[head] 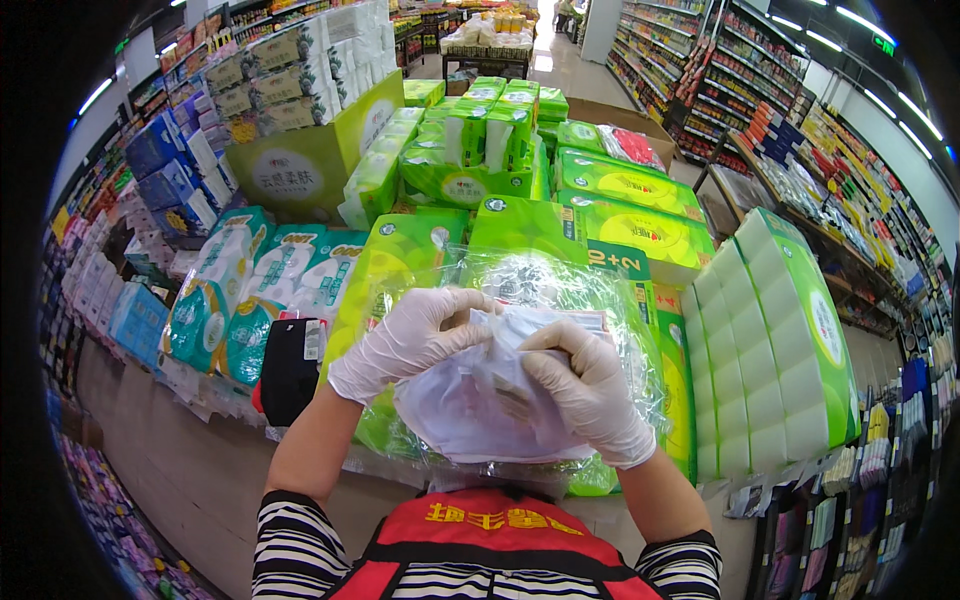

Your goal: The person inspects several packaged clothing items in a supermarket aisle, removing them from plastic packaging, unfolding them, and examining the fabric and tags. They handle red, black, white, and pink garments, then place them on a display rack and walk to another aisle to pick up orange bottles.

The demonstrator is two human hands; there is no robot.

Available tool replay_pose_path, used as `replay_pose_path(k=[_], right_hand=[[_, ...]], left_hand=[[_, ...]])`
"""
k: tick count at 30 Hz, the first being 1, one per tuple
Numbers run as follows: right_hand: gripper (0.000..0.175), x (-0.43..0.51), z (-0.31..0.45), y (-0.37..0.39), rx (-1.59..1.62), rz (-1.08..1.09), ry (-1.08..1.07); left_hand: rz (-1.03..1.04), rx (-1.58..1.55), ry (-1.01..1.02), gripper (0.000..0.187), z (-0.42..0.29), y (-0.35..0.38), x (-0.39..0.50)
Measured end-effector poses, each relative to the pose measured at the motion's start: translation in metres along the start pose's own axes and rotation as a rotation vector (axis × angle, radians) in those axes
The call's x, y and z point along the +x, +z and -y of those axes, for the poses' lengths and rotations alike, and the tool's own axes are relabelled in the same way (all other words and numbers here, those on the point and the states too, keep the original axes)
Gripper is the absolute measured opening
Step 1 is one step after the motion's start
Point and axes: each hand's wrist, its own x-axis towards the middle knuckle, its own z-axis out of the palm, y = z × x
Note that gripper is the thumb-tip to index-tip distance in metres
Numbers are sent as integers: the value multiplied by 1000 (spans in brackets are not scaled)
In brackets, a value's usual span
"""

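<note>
Both of my hands wear thin white gloves. My left hand pinches the upper left part of a pale, thin folded item in clear plastic film. On its right side, my right hand grips the same item with bent fingers. A small label shows through the film between the hands. Under and around it lies a larger clear plastic bag, spread over green tissue packs. A black folded fabric item with a white tag lies left of my left forearm.
Teal toilet-roll packs stand on the left, a tall green-and-white tissue pack on the right. More green packs are piled ahead, beside a green display carton. Store shelves and a wooden-framed goods rack stand beyond.
</note>
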Motion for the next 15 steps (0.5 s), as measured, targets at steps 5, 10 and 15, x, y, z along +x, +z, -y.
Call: replay_pose_path(k=[5,10,15], right_hand=[[8,9,12,20,-159,87,-262],[9,13,10,21,-269,111,-234],[12,13,-3,14,98,23,168]], left_hand=[[64,-654,-205,31,-18,-3,-3],[-107,-614,-151,33,-26,-7,-6],[-225,-597,-66,35,-29,-11,-8]])
